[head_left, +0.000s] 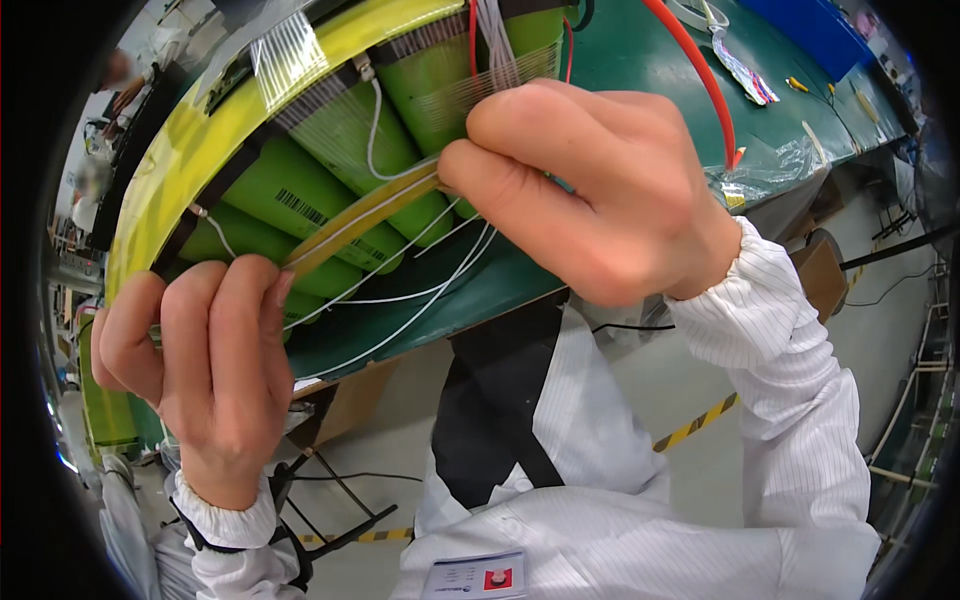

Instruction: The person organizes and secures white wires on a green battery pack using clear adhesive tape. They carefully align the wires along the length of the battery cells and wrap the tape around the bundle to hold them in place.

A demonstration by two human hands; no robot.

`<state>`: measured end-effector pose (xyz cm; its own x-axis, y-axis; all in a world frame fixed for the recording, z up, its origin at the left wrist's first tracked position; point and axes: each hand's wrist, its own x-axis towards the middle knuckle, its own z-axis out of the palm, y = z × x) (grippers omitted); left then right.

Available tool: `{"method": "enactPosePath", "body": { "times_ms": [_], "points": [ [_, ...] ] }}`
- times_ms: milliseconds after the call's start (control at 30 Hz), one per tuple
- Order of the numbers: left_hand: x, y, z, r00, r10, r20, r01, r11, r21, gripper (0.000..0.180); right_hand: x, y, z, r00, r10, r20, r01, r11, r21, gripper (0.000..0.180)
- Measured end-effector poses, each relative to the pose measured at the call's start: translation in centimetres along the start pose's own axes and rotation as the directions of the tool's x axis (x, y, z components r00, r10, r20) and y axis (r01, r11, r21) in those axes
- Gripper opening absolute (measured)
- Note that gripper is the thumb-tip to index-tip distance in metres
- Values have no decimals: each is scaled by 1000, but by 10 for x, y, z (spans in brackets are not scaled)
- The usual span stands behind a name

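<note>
L hand [205, 370] curled on near end of yellow tape strip [365, 212] | R hand [590, 185] pinching its other end | strip taut over green battery cells [330, 165] w/ white wires [400, 300] | green bench [780, 70]

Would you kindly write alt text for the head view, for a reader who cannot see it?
Two bare hands stretch a yellow strip across a pack of green cylindrical cells: the right hand pinches one end, the left hand grips the other. Thin white wires trail over a green workbench.
</note>
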<state>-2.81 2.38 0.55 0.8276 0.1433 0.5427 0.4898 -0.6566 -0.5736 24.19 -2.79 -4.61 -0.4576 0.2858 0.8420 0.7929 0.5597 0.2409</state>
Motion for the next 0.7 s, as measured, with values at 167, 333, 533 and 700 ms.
{"method": "enactPosePath", "body": {
  "times_ms": [167,333,533,700],
  "points": [
    [-3,-1,8,997,-13,-74,13,1000,-1,18,-2,4,3,998,-55,-11,55,998,40,40],
    [-4,-2,11,995,1,-102,0,1000,3,19,-5,4,3,998,-68,-8,69,998,16,45],
    [-4,-4,10,995,6,-98,-7,1000,-7,20,-3,-1,12,999,2,-53,-1,1000,17,33],
    [-4,-3,9,995,-8,-95,6,1000,-30,19,-2,-1,11,996,39,-79,-37,999,20,32]
  ]
}}
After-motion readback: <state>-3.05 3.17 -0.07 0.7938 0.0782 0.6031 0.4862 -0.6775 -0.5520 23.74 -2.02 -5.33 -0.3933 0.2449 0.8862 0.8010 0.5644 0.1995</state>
